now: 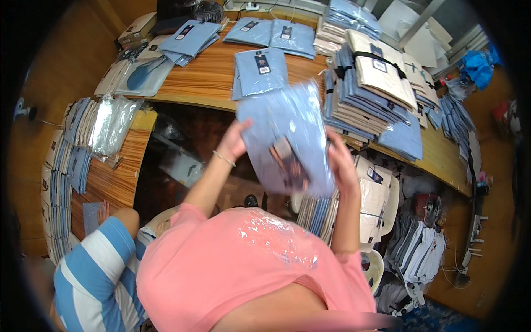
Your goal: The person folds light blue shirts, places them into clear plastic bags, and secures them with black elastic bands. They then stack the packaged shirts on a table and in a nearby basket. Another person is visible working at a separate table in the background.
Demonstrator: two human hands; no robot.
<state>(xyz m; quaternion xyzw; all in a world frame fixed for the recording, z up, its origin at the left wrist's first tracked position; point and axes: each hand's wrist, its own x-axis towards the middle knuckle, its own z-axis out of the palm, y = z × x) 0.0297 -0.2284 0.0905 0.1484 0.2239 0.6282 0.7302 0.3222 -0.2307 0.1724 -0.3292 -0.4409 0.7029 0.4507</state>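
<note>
A folded light-blue garment (287,133) in a clear plastic bag, with a dark tag blurred by motion, is held up in front of me over the wooden table's front edge. My left hand (237,139) is closed on its left side, and a bracelet circles that wrist. My right hand (342,160) grips the opposite side, its fingertips partly hidden. Just beyond the held bag, another bagged blue garment (260,69) with a dark label lies on the table (193,83).
Tall piles of beige and blue bagged garments (376,83) stand on the right. More blue ones (271,34) lie at the back. On the left, a side table (113,180) bears stacked garments and clear bags (113,124). A co-worker in a striped blue-and-white top (97,260) sits there.
</note>
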